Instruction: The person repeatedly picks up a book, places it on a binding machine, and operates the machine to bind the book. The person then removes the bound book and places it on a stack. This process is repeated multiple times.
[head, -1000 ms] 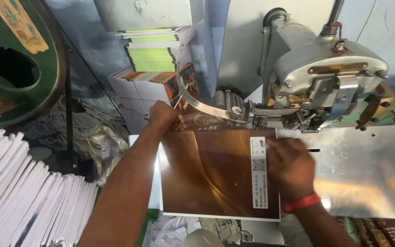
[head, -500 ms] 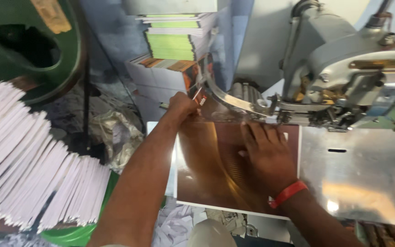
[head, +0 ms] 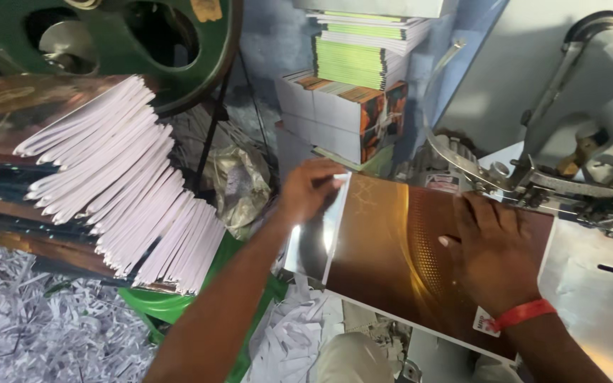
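A glossy brown booklet [head: 391, 248] lies open and flat on the metal table [head: 590, 298] of a stitching machine [head: 590, 156]. My left hand [head: 310, 188] pinches the booklet's far left corner. My right hand [head: 494, 252], with a red band at the wrist, presses flat on the cover, fingers spread, close to the machine's head. The booklet's left part juts out past the table's edge.
A fanned pile of white-edged booklets [head: 129, 191] leans at the left over a green tub [head: 172, 301]. Stacked green and orange books [head: 352, 85] stand behind. Shredded paper [head: 44, 333] covers the floor. A large green wheel [head: 143, 42] is at top left.
The view has swung left. The booklet has slid leftward away from the machine head, with my left hand at its corner and my right hand flat on the cover.
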Demonstrator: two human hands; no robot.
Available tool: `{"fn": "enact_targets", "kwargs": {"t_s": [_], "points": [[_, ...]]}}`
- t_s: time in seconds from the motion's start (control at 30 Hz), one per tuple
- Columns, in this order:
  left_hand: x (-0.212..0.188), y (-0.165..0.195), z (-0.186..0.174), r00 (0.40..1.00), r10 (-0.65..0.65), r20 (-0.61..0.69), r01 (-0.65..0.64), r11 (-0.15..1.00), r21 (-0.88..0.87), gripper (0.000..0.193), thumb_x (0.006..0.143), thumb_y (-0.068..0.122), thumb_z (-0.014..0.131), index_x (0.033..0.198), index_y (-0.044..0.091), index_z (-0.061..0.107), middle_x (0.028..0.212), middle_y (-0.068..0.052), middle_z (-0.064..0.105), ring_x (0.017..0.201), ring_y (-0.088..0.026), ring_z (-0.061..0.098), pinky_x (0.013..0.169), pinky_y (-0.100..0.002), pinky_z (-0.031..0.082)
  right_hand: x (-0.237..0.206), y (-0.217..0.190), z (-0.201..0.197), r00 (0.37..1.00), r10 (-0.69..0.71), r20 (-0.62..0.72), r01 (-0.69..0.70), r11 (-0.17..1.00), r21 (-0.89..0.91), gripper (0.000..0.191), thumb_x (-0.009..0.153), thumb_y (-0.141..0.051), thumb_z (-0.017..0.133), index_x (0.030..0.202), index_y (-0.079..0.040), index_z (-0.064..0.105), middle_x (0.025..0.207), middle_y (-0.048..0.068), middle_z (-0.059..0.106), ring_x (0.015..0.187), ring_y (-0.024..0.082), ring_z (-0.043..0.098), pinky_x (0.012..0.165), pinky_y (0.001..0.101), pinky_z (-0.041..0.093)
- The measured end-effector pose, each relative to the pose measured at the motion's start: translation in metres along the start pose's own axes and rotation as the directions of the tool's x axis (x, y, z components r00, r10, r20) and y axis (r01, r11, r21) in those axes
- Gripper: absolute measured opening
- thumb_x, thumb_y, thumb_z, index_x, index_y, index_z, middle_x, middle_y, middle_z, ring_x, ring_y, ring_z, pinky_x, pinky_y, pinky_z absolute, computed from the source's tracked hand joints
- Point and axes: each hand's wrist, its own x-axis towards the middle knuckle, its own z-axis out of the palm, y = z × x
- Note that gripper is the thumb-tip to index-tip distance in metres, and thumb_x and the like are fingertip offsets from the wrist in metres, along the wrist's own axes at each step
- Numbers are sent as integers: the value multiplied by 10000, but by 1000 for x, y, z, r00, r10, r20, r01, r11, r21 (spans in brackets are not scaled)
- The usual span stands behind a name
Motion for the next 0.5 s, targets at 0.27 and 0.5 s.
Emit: {"fn": "enact_targets", "kwargs": {"t_s": [0.27, 0.5], "points": [[-23, 14, 16, 952, -39, -303, 108, 971, 215, 313, 756, 252, 879, 1032, 120, 810, 1191, -63, 736, 1312, -335, 552, 1162, -554, 294, 4, -19, 10, 1000, -10, 1, 10, 1000, -6, 633, 854, -391, 654, 1397, -71, 605, 1445, 85, 550, 1305, 322, 491, 1095, 538, 398], [-27, 15, 16, 944, -57, -326, 127, 972, 199, 293, 795, 240, 855, 1063, 130, 812, 1232, -48, 723, 1358, -317, 526, 1208, -551, 268, 5, -28, 14, 1000, -3, 1, 3, 999, -37, 606, 861, -386, 649, 1390, -94, 612, 1457, 70, 538, 1332, 316, 475, 1104, 540, 378]]}}
